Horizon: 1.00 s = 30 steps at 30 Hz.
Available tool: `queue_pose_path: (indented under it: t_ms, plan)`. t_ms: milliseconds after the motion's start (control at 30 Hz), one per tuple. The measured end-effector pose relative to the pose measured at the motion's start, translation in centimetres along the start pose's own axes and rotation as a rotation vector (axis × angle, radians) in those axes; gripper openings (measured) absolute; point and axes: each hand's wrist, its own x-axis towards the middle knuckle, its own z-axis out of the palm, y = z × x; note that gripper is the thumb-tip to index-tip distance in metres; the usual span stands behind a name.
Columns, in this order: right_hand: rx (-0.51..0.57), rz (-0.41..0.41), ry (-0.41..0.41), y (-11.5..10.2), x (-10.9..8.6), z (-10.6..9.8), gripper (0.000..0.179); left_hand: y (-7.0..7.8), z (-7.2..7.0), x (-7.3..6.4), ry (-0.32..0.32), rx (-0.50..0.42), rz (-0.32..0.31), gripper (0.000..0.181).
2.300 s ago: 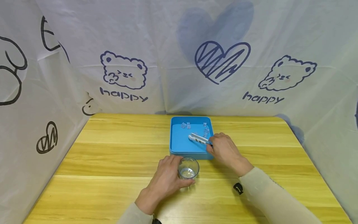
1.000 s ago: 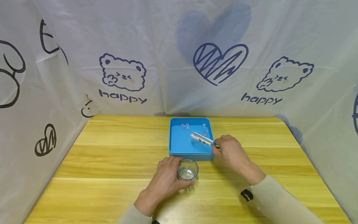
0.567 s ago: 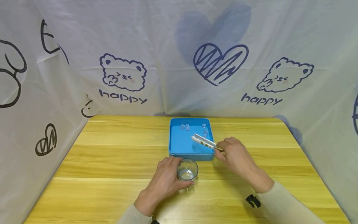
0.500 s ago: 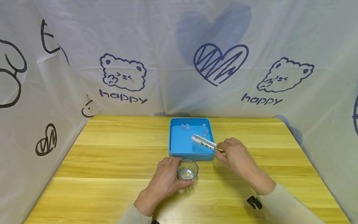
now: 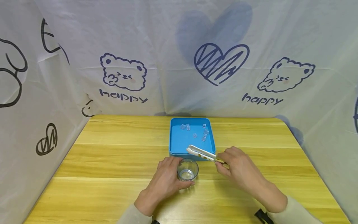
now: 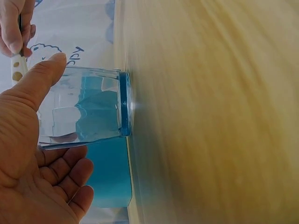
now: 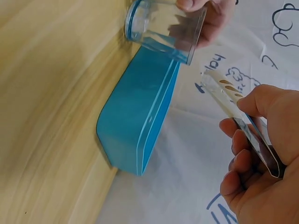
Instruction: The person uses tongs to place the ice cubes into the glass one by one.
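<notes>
A clear glass (image 5: 188,174) stands upright on the table, and my left hand (image 5: 163,177) grips its side with thumb and fingers. My right hand (image 5: 241,166) squeezes white-tipped tongs (image 5: 202,153) with brown marks and a metal handle. Their tips are over the front rim of the blue box (image 5: 179,143), just behind and above the glass. A small clear piece shows at the tongs' tips (image 7: 209,80) in the right wrist view. Several clear cubes (image 5: 188,127) lie inside the box, toward its back and right side.
The wooden table (image 5: 106,165) carries the box at the back middle, with the glass close in front of it. A white printed cloth (image 5: 167,46) hangs behind the table and along its sides.
My right hand has drawn the tongs back from inside the box toward the glass. Cubes that the tongs covered now show. My left hand and the glass stay in place.
</notes>
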Motion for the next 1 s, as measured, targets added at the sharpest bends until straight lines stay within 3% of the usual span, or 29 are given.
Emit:
queue_pose_path:
  t_ms: [567,1000]
  plan:
    - [0.047,-0.070,-0.013,-1.0,-2.0,0.0,0.011,0.0,0.1,-0.1,0.010,0.017,0.006,0.085]
    - [0.050,-0.064,-0.028,-1.1,-2.4,0.3,0.010,-0.1,0.2,-0.1,0.013,0.017,0.007,0.086]
